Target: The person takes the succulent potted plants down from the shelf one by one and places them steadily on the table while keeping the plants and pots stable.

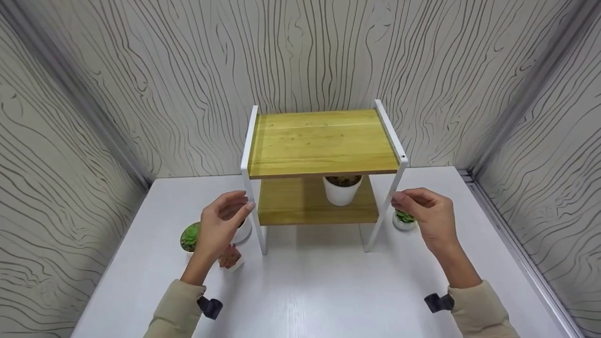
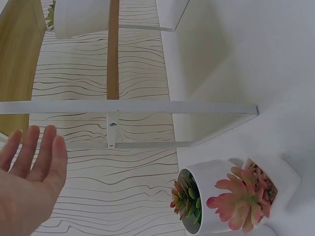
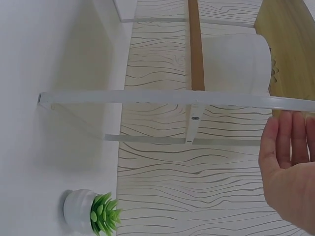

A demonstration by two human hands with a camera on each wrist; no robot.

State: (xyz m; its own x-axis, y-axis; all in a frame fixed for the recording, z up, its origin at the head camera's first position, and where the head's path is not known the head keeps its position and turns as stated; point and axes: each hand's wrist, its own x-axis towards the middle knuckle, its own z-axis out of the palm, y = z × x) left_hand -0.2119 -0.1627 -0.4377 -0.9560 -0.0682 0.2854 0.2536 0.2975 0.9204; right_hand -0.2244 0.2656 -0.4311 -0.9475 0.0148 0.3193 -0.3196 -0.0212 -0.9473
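A two-tier shelf with wooden boards [image 1: 324,141] and a white metal frame [image 1: 393,134] stands on the table. My left hand [image 1: 220,220] is at the frame's left front post, fingers loosely bent, thumb apart from them, the palm facing the post. On the other side my right hand [image 1: 432,216] has its fingertips right at the right front post; in the right wrist view its fingers [image 3: 284,140] extend straight up to the bar. Neither hand wraps round the frame. On the lower board sits a white plant pot [image 1: 342,193], its top partly hidden by the upper board.
Left of the shelf stand a green succulent [image 1: 190,236], a pink succulent [image 2: 241,199] in an angular white pot and a round white pot [image 2: 211,184] with a reddish-green plant. A small potted succulent [image 3: 104,214] is on the right. Patterned walls [image 1: 300,56] enclose the white table [image 1: 300,291].
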